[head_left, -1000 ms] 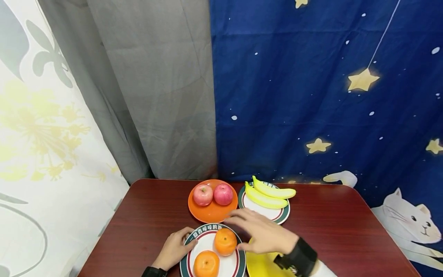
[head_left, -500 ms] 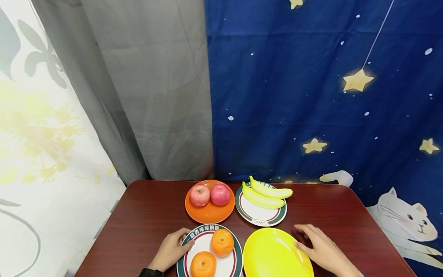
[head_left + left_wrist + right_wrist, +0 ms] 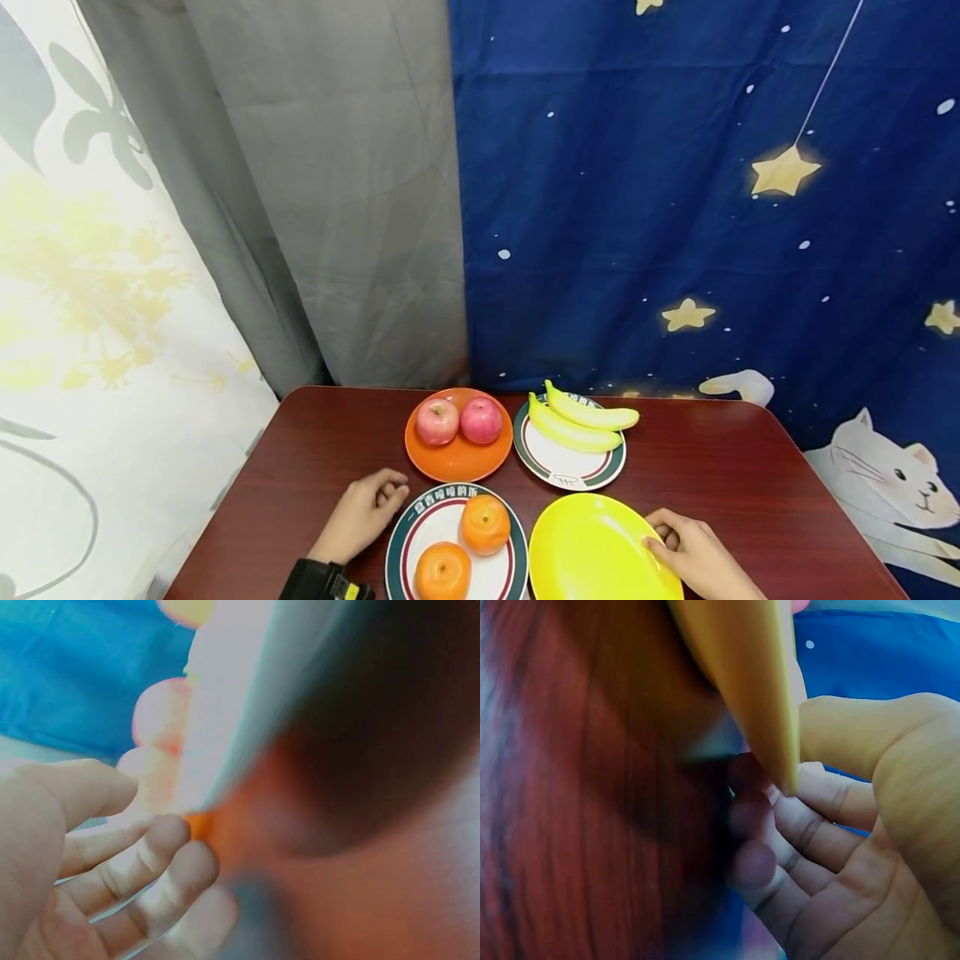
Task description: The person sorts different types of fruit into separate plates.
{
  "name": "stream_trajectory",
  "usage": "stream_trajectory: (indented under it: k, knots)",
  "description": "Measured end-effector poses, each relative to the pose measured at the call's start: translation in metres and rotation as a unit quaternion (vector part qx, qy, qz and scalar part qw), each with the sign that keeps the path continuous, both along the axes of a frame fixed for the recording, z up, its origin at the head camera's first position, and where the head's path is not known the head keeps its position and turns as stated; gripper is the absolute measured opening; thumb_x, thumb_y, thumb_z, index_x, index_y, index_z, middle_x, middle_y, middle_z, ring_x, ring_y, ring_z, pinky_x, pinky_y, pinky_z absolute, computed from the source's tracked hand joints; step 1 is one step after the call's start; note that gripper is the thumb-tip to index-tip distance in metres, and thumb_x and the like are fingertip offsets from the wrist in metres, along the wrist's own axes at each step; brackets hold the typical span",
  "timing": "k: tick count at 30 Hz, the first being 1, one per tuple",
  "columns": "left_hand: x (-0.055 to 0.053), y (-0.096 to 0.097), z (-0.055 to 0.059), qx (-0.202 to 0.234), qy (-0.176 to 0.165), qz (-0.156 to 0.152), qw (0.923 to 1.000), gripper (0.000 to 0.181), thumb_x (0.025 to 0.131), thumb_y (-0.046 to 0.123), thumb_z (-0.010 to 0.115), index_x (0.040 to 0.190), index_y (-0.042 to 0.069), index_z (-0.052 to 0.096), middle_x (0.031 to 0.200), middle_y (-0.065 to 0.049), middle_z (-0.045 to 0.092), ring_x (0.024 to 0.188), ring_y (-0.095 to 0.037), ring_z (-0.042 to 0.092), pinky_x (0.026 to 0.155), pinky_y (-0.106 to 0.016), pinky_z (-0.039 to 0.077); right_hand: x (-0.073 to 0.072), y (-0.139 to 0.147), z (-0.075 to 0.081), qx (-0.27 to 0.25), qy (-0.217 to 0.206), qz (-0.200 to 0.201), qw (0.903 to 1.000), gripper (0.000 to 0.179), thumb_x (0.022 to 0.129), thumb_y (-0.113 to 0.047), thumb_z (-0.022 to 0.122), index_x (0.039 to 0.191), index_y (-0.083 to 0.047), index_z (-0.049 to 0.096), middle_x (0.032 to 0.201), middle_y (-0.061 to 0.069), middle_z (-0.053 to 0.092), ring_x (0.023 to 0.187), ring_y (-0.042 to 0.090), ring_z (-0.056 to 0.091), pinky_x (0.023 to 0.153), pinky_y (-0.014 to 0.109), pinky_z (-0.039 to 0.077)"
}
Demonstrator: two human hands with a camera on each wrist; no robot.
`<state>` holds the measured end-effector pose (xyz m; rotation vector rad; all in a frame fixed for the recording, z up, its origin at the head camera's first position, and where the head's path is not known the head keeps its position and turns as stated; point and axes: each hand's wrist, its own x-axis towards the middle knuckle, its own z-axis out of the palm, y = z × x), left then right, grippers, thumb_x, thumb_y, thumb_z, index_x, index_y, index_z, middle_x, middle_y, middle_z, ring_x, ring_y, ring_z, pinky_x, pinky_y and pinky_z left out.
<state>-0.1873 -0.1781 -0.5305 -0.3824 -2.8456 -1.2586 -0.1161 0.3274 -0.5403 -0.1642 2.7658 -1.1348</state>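
My right hand (image 3: pixel 697 554) grips the right rim of a yellow plate (image 3: pixel 592 550), thumb above and fingers beneath; the right wrist view shows the yellow plate (image 3: pixel 754 682) between thumb and fingers. My left hand (image 3: pixel 360 512) is just off the left side of a green-rimmed white plate (image 3: pixel 401 550), fingers loosely bent and holding nothing. In the left wrist view that hand (image 3: pixel 112 877) lies beside the white plate's edge (image 3: pixel 225 727). Two oranges, one nearer (image 3: pixel 442 572) and one farther (image 3: pixel 484 525), sit on the white plate.
Behind stands an orange plate (image 3: pixel 457 468) with two apples (image 3: pixel 437 422). Right of it, another green-rimmed plate (image 3: pixel 562 467) carries two bananas (image 3: pixel 573 429). The red-brown table (image 3: pixel 720 467) ends at blue and grey curtains (image 3: pixel 375 208).
My right hand has swung from above the plates to the yellow plate's right rim and taken hold of it. The left hand has let go of the white plate's rim and shifted left.
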Motion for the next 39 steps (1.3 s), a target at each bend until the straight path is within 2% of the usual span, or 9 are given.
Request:
stream_trajectory:
  k: [3, 7, 10, 13, 17, 24, 28, 31, 39]
  knots:
    - [-0.018, 0.005, 0.030, -0.025, 0.080, 0.020, 0.9963, 0.009, 0.100, 0.017, 0.076, 0.109, 0.014, 0.077, 0.078, 0.011, 0.061, 0.069, -0.004, 0.054, 0.070, -0.024, 0.046, -0.001, -0.001, -0.001, 0.001, 0.001, -0.004, 1.0000, 0.018, 0.096, -0.018, 0.078, 0.109, -0.007, 0.072, 0.082, -0.002, 0.062, 0.071, -0.001, 0.049, 0.063, 0.021, 0.047]
    - [-0.049, 0.034, 0.077, -0.025, 0.187, -0.033, 0.9815, 0.017, 0.098, 0.015, 0.078, 0.114, 0.009, 0.076, 0.092, 0.001, 0.070, 0.083, -0.014, 0.063, 0.079, -0.031, 0.053, -0.001, -0.002, -0.001, 0.006, -0.002, -0.014, 0.9999, 0.019, 0.096, -0.019, 0.079, 0.109, -0.008, 0.072, 0.082, -0.003, 0.061, 0.071, 0.000, 0.049, 0.064, 0.021, 0.045]
    - [-0.075, 0.072, 0.103, -0.029, 0.224, -0.096, 0.9694, 0.023, 0.100, 0.018, 0.076, 0.121, 0.008, 0.074, 0.107, -0.005, 0.072, 0.097, -0.021, 0.066, 0.090, -0.038, 0.056, 0.000, -0.001, 0.000, 0.008, 0.000, -0.017, 0.9998, 0.020, 0.095, -0.020, 0.079, 0.109, -0.008, 0.072, 0.082, -0.002, 0.059, 0.072, 0.000, 0.048, 0.064, 0.021, 0.044]
    - [-0.096, 0.118, 0.117, -0.059, 0.212, -0.156, 0.9629, 0.031, 0.102, 0.023, 0.072, 0.129, 0.009, 0.071, 0.115, -0.007, 0.070, 0.110, -0.024, 0.064, 0.098, -0.041, 0.055, 0.001, -0.001, -0.001, 0.007, -0.003, -0.020, 0.9998, 0.020, 0.096, -0.020, 0.079, 0.109, -0.008, 0.072, 0.082, -0.002, 0.058, 0.072, 0.000, 0.047, 0.064, 0.021, 0.043]
    - [-0.112, 0.174, 0.108, -0.146, 0.199, -0.214, 0.9451, 0.042, 0.103, 0.032, 0.069, 0.141, 0.013, 0.065, 0.125, -0.006, 0.067, 0.118, -0.024, 0.061, 0.102, -0.039, 0.052, 0.001, -0.001, -0.002, 0.000, -0.005, -0.022, 0.9997, 0.019, 0.096, -0.019, 0.079, 0.109, -0.007, 0.072, 0.082, -0.001, 0.058, 0.071, 0.000, 0.047, 0.064, 0.021, 0.043]
    - [-0.115, 0.235, 0.065, -0.304, 0.181, -0.256, 0.8996, 0.053, 0.100, 0.043, 0.069, 0.148, 0.022, 0.061, 0.138, 0.000, 0.064, 0.125, -0.018, 0.057, 0.104, -0.034, 0.049, 0.000, -0.003, -0.003, 0.001, -0.016, -0.029, 0.9994, 0.020, 0.097, -0.020, 0.078, 0.111, -0.008, 0.072, 0.083, -0.002, 0.058, 0.072, 0.001, 0.047, 0.064, 0.021, 0.043]
    - [-0.111, 0.250, 0.051, -0.356, 0.164, -0.262, 0.8818, 0.051, 0.099, 0.044, 0.070, 0.146, 0.025, 0.063, 0.135, 0.003, 0.062, 0.125, -0.016, 0.055, 0.106, -0.032, 0.048, 0.000, -0.003, -0.001, 0.000, -0.016, -0.033, 0.9993, 0.020, 0.097, -0.019, 0.078, 0.112, -0.007, 0.072, 0.083, -0.002, 0.058, 0.071, 0.002, 0.048, 0.064, 0.020, 0.043]
    - [-0.109, 0.255, 0.046, -0.379, 0.168, -0.254, 0.8737, 0.050, 0.096, 0.045, 0.074, 0.143, 0.028, 0.066, 0.130, 0.005, 0.060, 0.121, -0.013, 0.052, 0.102, -0.030, 0.048, 0.000, -0.003, -0.001, 0.001, -0.016, -0.037, 0.9992, 0.020, 0.097, -0.019, 0.078, 0.112, -0.007, 0.072, 0.083, -0.001, 0.058, 0.072, 0.002, 0.048, 0.064, 0.021, 0.043]
    - [-0.101, 0.259, 0.040, -0.440, 0.182, -0.239, 0.8463, 0.048, 0.094, 0.049, 0.076, 0.139, 0.034, 0.069, 0.130, 0.005, 0.054, 0.124, -0.015, 0.047, 0.110, -0.036, 0.042, 0.000, -0.005, -0.004, 0.004, -0.026, -0.039, 0.9989, 0.022, 0.097, -0.021, 0.079, 0.113, -0.007, 0.071, 0.083, -0.002, 0.058, 0.071, 0.003, 0.048, 0.063, 0.020, 0.043]
